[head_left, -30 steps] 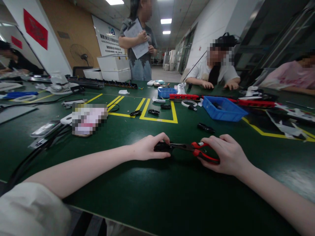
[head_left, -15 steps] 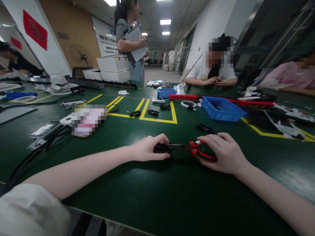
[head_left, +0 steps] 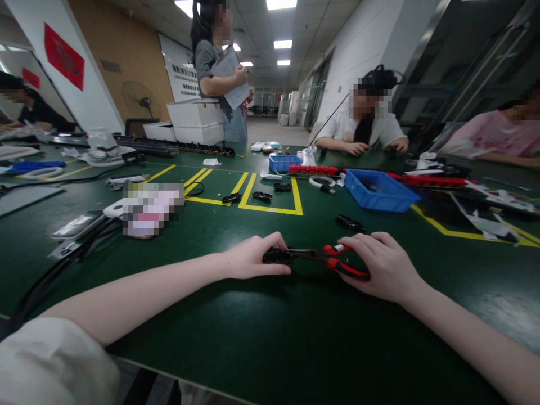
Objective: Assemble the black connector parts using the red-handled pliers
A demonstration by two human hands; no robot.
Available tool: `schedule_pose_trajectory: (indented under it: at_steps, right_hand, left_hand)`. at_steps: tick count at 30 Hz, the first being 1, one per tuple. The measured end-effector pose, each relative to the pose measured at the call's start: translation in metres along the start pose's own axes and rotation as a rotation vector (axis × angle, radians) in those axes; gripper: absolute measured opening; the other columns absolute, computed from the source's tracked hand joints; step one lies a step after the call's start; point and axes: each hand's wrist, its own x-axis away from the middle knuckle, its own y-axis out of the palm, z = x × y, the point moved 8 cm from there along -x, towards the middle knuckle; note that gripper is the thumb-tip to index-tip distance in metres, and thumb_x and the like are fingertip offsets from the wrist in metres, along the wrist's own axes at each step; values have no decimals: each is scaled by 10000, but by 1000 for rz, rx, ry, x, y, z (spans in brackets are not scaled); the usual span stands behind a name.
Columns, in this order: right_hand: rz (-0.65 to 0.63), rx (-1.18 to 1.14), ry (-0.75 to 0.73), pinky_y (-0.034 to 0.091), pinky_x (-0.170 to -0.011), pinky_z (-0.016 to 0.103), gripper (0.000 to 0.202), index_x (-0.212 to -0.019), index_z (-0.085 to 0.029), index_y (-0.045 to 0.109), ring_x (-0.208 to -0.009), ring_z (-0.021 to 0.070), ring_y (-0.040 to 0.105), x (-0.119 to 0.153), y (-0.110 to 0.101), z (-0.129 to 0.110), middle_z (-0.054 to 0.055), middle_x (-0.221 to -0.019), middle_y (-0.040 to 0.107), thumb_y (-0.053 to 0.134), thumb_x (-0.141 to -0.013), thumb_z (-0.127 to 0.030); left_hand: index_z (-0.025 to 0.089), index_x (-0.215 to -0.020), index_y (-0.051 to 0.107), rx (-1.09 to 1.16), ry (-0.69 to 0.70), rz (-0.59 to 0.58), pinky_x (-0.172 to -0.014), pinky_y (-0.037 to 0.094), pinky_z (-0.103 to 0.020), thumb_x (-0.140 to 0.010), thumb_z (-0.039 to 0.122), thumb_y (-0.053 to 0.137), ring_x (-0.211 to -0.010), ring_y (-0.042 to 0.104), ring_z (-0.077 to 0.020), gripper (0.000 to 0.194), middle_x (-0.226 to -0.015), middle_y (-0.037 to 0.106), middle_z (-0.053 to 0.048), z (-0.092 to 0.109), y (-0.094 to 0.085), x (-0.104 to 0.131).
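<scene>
My left hand [head_left: 257, 257] pinches a small black part [head_left: 276, 256] between thumb and fingers, low over the table. In my right hand [head_left: 382, 264] is a pair of needle-nose pliers [head_left: 331, 257] with red and black handles. The pliers point left, and their tips meet the right end of the black part; whether the jaws grip it I cannot tell. Just beyond my right hand lies another black part [head_left: 351, 223]. Several similar pieces, one of them a black part [head_left: 262, 196], rest near the yellow tape marks. My fingers hide some of the held part.
A blue bin [head_left: 379, 194] with dark pieces stands at the right, beside a red strip [head_left: 314, 169]. A smaller blue bin [head_left: 284, 163] is farther back. Left lie a phone [head_left: 80, 224] and black cables [head_left: 80, 256]. Co-workers sit across the green table [head_left: 270, 343]; one person stands.
My hands, the pliers and the black part stay almost in place. The view has tilted slightly. Across the table, the seated person's hands have moved apart.
</scene>
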Motion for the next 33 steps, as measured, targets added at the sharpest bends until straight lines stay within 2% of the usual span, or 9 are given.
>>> schedule_pose_trajectory:
  at_steps: [5,11,18,23,30,33]
  right_hand:
    - [2,-25,8,457,-767,385,422,-1182,-165,547,-848,254,671,3,1,1,116,-1012,714,659,-809,-328]
    - [13,-51,6,461,-771,377,414,-1183,-165,566,-848,241,662,2,2,2,111,-1011,713,647,-828,-362]
    - [-36,-51,-14,465,-742,350,519,-1332,-144,568,-816,219,629,-1,3,-1,113,-1033,703,630,-859,-350]
    - [-30,-46,-42,467,-719,342,485,-1305,-128,579,-797,211,618,-1,3,-4,125,-1024,693,611,-888,-371]
    - [-44,-79,-61,459,-702,342,434,-1223,-126,595,-794,213,635,-1,5,-4,126,-1000,698,635,-861,-362]
    - [-51,-111,-56,452,-690,343,420,-1199,-142,594,-764,206,634,1,7,-3,118,-991,703,636,-843,-360]
  left_hand:
    - [197,-1081,525,-14,-2,12,-604,365,-239,-884,520,684,-705,586,-137,411,-897,662,4,-2,0,-1]
    - [195,-1096,526,-21,6,6,-588,378,-237,-882,534,678,-710,593,-143,429,-916,678,-8,-4,1,-1]
    - [193,-1072,539,22,52,-1,-590,414,-219,-905,455,668,-678,610,-123,336,-858,674,9,2,3,0]
    - [187,-1065,549,25,64,-8,-588,421,-208,-896,436,681,-683,625,-119,329,-870,690,3,4,3,0]
    - [188,-1084,560,-10,42,-23,-587,417,-214,-857,523,712,-684,617,-122,432,-873,689,7,2,3,-1]
    - [192,-1072,564,-38,49,-17,-589,410,-216,-871,509,699,-672,618,-121,399,-844,683,13,2,3,-1]
